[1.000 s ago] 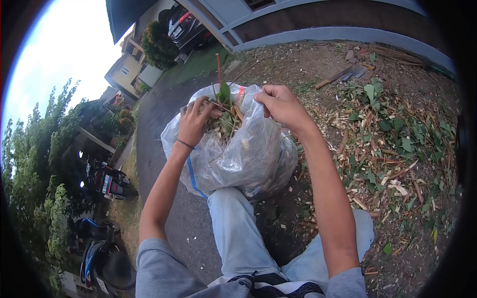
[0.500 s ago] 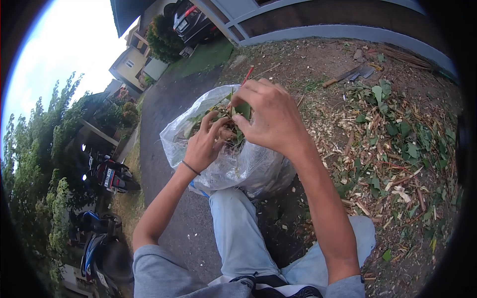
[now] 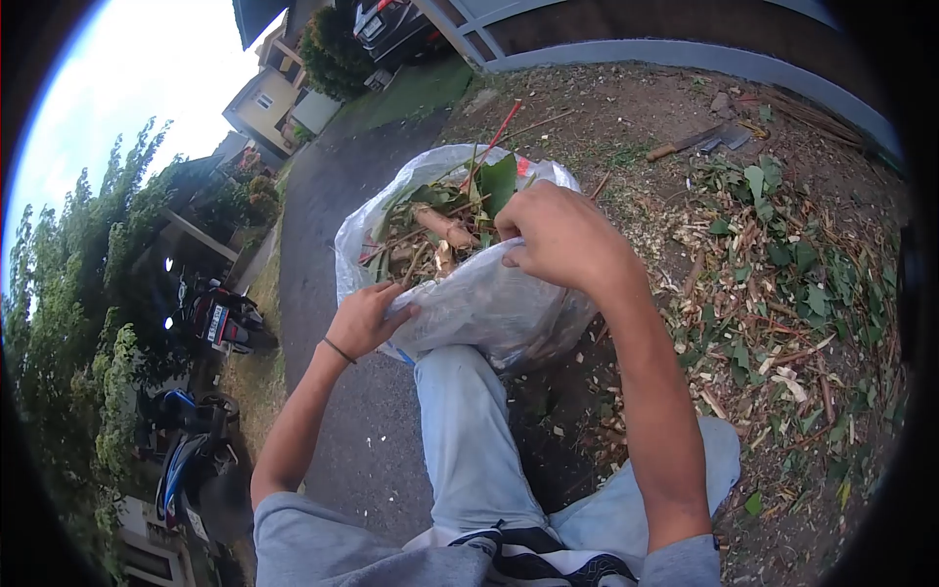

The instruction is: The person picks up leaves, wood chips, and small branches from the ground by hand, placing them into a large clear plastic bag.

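Observation:
A clear plastic bag (image 3: pixel 479 303) stands in front of my knees, filled with leaves, twigs and a thick piece of branch (image 3: pixel 445 227). At the bag's near left edge, my left hand (image 3: pixel 367 318) pinches the rim between thumb and fingers. My right hand (image 3: pixel 558 235) grips the near right part of the same rim, fingers curled over the plastic. Beside my right fingers, a green leaf (image 3: pixel 498 184) sticks up out of the bag, and a thin red stem (image 3: pixel 505 129) rises behind it.
Wood chips and leaves (image 3: pixel 773 293) cover the ground on the right. A wooden-handled blade (image 3: pixel 685 145) lies at the upper right, near a wall (image 3: pixel 636 54). Parked motorcycles (image 3: pixel 220 318) stand on the left, and a dark car (image 3: pixel 391 29) is at the top.
Both hands have come down from above the bag's contents and separated, taking hold of its rim. The near rim is raised, and the branch piece and leaves show more fully.

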Demonstrator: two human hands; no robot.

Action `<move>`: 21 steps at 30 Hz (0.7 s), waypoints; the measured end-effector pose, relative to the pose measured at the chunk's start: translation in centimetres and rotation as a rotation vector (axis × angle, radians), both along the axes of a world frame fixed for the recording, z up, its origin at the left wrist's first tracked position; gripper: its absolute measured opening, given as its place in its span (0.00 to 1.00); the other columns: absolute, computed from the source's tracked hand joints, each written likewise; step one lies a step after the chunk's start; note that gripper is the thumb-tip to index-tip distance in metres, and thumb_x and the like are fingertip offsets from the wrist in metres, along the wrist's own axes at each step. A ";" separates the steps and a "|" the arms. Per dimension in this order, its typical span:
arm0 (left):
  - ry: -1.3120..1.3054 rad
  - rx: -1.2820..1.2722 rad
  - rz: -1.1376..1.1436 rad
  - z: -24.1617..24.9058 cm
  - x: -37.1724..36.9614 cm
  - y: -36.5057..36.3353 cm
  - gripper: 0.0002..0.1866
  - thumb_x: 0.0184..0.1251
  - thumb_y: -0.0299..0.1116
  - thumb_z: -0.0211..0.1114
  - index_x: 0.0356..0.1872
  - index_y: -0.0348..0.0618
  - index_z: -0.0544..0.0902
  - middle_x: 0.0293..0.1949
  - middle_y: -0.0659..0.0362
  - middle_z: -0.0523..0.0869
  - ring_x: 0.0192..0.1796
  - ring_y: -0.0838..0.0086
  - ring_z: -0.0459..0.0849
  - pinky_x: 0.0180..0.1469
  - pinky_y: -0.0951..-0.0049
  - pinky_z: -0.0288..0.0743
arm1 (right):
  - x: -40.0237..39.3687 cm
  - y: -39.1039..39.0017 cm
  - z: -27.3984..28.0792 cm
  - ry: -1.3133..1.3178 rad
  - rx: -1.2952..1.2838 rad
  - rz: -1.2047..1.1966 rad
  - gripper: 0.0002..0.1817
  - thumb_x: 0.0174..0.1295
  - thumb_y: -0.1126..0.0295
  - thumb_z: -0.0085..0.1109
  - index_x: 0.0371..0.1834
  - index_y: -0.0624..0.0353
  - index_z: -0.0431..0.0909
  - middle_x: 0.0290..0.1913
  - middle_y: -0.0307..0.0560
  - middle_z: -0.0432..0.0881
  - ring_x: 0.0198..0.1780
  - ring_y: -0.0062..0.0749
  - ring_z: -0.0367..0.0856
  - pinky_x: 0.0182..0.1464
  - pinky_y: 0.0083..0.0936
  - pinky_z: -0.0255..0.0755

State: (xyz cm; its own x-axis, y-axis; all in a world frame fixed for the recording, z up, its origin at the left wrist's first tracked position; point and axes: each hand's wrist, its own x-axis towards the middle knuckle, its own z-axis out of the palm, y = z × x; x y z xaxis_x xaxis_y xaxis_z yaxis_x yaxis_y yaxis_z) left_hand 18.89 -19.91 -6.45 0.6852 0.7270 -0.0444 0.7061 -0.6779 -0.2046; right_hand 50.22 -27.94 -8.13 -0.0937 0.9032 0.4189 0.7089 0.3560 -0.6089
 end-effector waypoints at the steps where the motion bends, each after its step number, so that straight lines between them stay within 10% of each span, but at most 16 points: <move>1: -0.112 -0.071 -0.030 0.3 0.0 -0.4 0.17 0.68 0.42 0.65 0.42 0.36 0.81 0.45 0.49 0.80 0.41 0.48 0.83 0.45 0.54 0.77 | 0.1 -0.1 0.0 -0.002 0.003 0.003 0.07 0.47 0.75 0.67 0.30 0.62 0.84 0.36 0.59 0.85 0.39 0.54 0.84 0.48 0.43 0.77; 6: -0.241 0.306 -0.516 3.5 1.7 -3.0 0.10 0.64 0.32 0.66 0.32 0.33 0.83 0.39 0.49 0.84 0.39 0.52 0.82 0.43 0.58 0.76 | -0.2 0.1 -0.5 0.069 0.434 -0.076 0.06 0.46 0.74 0.69 0.26 0.61 0.81 0.32 0.52 0.82 0.42 0.48 0.82 0.48 0.44 0.75; 9: -0.276 -0.079 -0.047 4.4 -0.3 -3.4 0.07 0.57 0.27 0.69 0.32 0.31 0.83 0.34 0.52 0.86 0.39 0.63 0.86 0.46 0.68 0.76 | -0.7 0.0 -0.4 0.076 0.585 -0.143 0.08 0.47 0.72 0.70 0.27 0.61 0.80 0.34 0.49 0.82 0.42 0.46 0.82 0.49 0.44 0.74; 13: -0.429 -0.306 0.042 5.0 -1.3 -4.1 0.08 0.55 0.24 0.68 0.36 0.32 0.84 0.35 0.55 0.87 0.39 0.74 0.85 0.48 0.71 0.76 | -1.2 0.3 -0.1 0.128 0.611 -0.156 0.10 0.48 0.71 0.71 0.31 0.60 0.79 0.38 0.49 0.82 0.42 0.47 0.82 0.47 0.45 0.73; 18: -0.594 -0.804 0.249 5.3 -0.5 -5.8 0.17 0.48 0.21 0.68 0.44 0.33 0.84 0.36 0.63 0.87 0.36 0.78 0.83 0.44 0.77 0.76 | -0.7 -1.3 1.1 0.104 -0.058 0.042 0.14 0.49 0.69 0.71 0.32 0.63 0.75 0.34 0.55 0.82 0.41 0.54 0.81 0.44 0.43 0.71; 21: -0.828 -0.835 0.373 5.2 -1.8 -4.1 0.20 0.38 0.16 0.64 0.41 0.33 0.84 0.34 0.62 0.87 0.35 0.78 0.84 0.41 0.78 0.76 | -0.3 -2.1 2.0 0.096 0.043 0.069 0.06 0.48 0.73 0.59 0.24 0.67 0.78 0.29 0.63 0.83 0.34 0.57 0.84 0.41 0.46 0.77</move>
State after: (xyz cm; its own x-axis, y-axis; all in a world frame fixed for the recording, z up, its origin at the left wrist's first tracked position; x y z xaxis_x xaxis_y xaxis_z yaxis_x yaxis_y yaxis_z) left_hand 17.05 -24.03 -1.29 0.4843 0.8412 -0.2407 0.5950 -0.1149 0.7955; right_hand 49.96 -30.04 -6.13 -0.1131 0.8771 0.4667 0.6208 0.4291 -0.6560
